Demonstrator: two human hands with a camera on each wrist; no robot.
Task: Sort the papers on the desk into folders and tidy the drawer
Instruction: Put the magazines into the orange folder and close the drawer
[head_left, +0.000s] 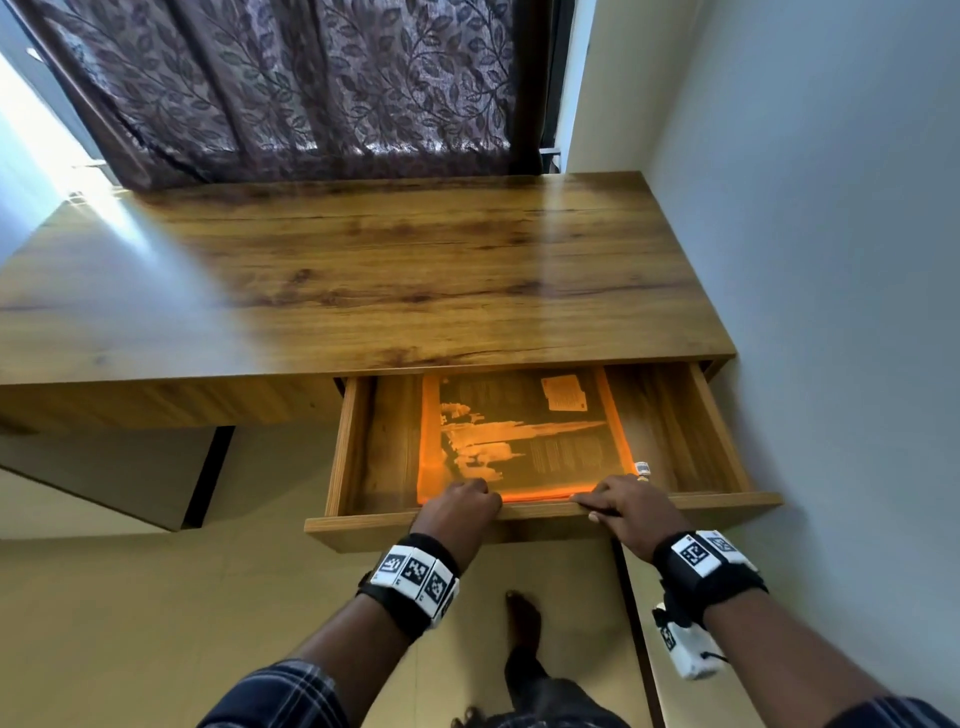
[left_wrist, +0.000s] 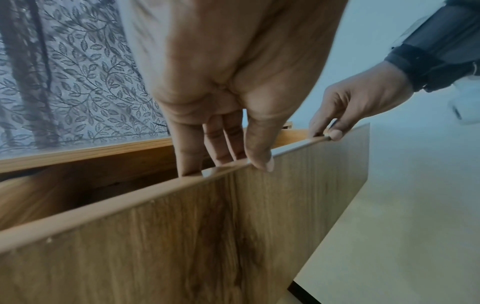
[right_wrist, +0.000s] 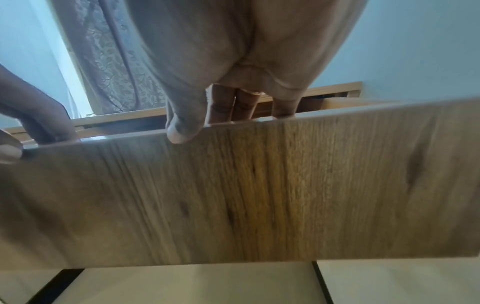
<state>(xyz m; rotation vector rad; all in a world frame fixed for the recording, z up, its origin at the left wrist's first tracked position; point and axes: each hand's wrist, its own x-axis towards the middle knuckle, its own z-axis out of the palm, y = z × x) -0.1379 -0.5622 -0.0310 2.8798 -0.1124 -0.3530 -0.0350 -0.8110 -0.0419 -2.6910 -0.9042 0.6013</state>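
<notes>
At the left, the curtain (head_left: 291, 83) is hanging behind the desk (head_left: 363, 270), and daylight is falling on the left part of the wooden top. Under the right part of the desk, the drawer (head_left: 691, 415) is standing pulled out. An orange folder (head_left: 519, 436) is lying flat inside it, in the middle, with bare wood on both sides. Printed paper is showing through its cover, and a small label is sitting near its far right corner.

The left hand (head_left: 460, 512) is gripping the front panel (left_wrist: 233, 236) of the drawer: its fingers (left_wrist: 189, 152) are hooking over the top edge into the drawer, and the thumb is pressing on the outer face. Further right, the right hand (head_left: 631, 512) is gripping the same panel in the same way, with fingers inside and thumb (right_wrist: 182, 129) outside. The two hands are near each other but apart, just in front of the near edge of the folder. At the far right, a pale wall (head_left: 831, 260) is standing beside the desk.
</notes>
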